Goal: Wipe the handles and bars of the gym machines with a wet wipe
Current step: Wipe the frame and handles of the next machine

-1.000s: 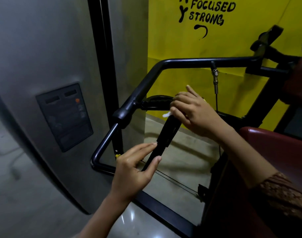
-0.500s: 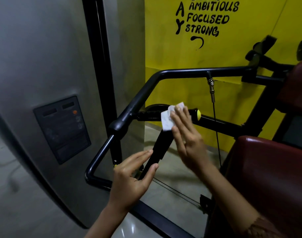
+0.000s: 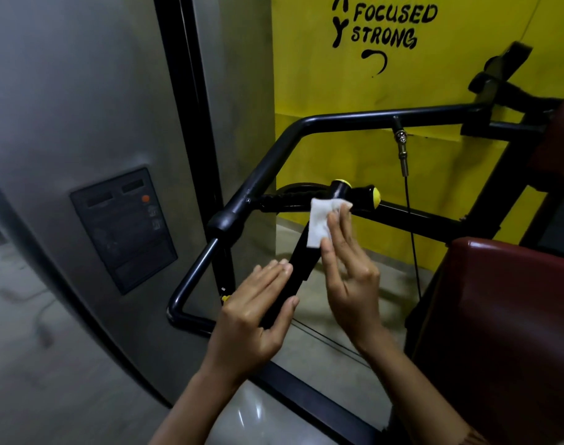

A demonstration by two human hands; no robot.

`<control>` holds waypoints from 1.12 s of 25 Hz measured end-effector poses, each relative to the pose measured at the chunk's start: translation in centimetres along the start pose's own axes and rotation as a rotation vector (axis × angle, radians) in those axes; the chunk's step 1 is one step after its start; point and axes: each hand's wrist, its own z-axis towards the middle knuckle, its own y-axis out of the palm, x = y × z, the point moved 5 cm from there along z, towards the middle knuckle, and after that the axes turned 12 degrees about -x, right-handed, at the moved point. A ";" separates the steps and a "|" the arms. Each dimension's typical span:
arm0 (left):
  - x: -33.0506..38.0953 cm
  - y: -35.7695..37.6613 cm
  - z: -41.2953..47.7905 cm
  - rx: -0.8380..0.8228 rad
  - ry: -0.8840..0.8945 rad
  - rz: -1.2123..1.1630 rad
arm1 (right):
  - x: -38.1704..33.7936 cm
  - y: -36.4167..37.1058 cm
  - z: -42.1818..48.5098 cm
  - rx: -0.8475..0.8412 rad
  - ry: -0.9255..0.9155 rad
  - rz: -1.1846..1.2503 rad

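A white wet wipe [image 3: 320, 224] is pressed on a black handle [image 3: 298, 268] at the centre of the frame.
The wipe is kept flat against the handle's upper end, just below a yellow-capped joint [image 3: 341, 187], by the straight fingers of the right hand [image 3: 348, 277]. The lower end is touched by the left hand [image 3: 251, 319], fingers straight on one side, thumb on the other, nothing curled round it.
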 end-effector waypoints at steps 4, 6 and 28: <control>-0.6 0.2 -0.7 -0.128 0.039 0.109 | 0.3 -0.5 0.7 -0.050 -0.026 -0.066; -0.7 0.2 -1.0 -0.153 0.024 0.082 | 0.9 -1.3 3.2 -0.019 0.081 -0.003; -2.8 -0.6 -3.4 -0.098 -0.059 0.143 | -1.2 -1.4 2.8 -0.256 -0.312 -0.360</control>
